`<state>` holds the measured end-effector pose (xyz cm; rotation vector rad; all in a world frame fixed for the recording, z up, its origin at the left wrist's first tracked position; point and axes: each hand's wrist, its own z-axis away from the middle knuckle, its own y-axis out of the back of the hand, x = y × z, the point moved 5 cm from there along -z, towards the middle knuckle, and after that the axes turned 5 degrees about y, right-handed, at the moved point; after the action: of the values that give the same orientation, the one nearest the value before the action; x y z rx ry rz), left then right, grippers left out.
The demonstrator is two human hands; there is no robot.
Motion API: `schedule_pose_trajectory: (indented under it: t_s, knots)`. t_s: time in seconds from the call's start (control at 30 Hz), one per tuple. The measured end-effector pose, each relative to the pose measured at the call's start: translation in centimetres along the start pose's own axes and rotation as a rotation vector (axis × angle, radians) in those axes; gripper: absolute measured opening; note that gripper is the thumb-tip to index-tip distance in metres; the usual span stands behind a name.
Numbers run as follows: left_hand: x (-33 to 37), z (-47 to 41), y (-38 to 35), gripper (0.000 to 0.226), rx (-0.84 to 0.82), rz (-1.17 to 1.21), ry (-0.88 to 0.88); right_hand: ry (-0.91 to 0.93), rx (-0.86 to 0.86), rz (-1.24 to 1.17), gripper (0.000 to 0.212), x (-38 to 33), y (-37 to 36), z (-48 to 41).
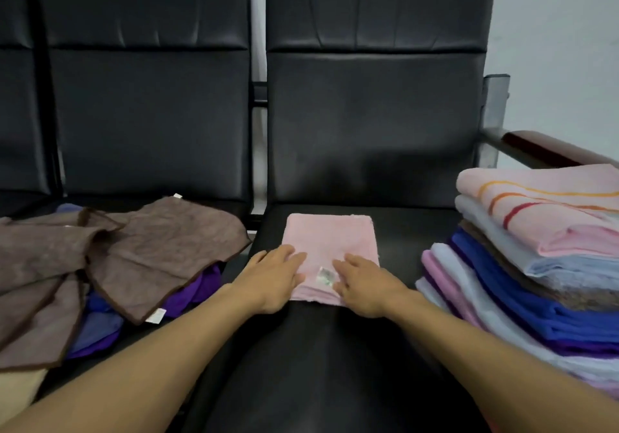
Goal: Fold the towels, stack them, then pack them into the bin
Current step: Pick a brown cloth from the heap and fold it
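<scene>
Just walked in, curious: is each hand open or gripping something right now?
Left hand: open, fingers flat on the folded pink towel.
Right hand: open, fingers flat on the same towel.

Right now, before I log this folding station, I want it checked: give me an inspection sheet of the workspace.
Surface: black padded chair seat.
Job's things: folded pink towel on the seat; stack of folded towels at right; unfolded brown towels heaped at left; no bin seen.
Clutter: nothing seen.
Hands: left hand and right hand flat on the pink towel.
Cables: nothing seen.
Surroundings: chair backs, armrest, white wall.
</scene>
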<state>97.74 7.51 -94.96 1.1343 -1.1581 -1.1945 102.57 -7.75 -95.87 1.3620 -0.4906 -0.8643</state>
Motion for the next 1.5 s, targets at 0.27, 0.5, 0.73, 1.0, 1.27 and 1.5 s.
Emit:
schedule_pose_trajectory:
  t_s: [0.27, 0.5, 0.73, 1.0, 1.27, 1.5]
  knots:
    - [-0.1, -6.2, 1.2, 0.051, 0.135, 0.200, 0.084, -0.090, 0.124, 0.072, 0.044, 2.3, 2.9, -4.8]
    - [-5.1, 2.7, 4.9, 0.038, 0.246, 0.547, 0.238, 0.046, 0.342, -0.098, 0.040, -6.9, 5.2, -4.4]
    - [-14.8, 15.0, 7.3, 0.029, 0.651, 1.345, 0.618, 0.169, 0.206, -0.315, 0.034, -17.9, 2.8, -5.8]
    - [-18.8, 18.5, 6.7, 0.025, 0.580, 0.814, 0.650, -0.022, 0.347, -0.549, 0.031, -20.0, 0.7, -7.7]
    - [-17.9, 18.0, 6.8, 0.022, 0.561, 0.658, 0.616, 0.007, 0.508, -0.284, 0.018, -22.1, 4.2, -6.9]
    - [-17.2, 18.5, 8.2, 0.019, 0.700, 0.768, 0.630, 0.229, 0.884, -0.676, 0.021, -24.0, 13.2, -5.4]
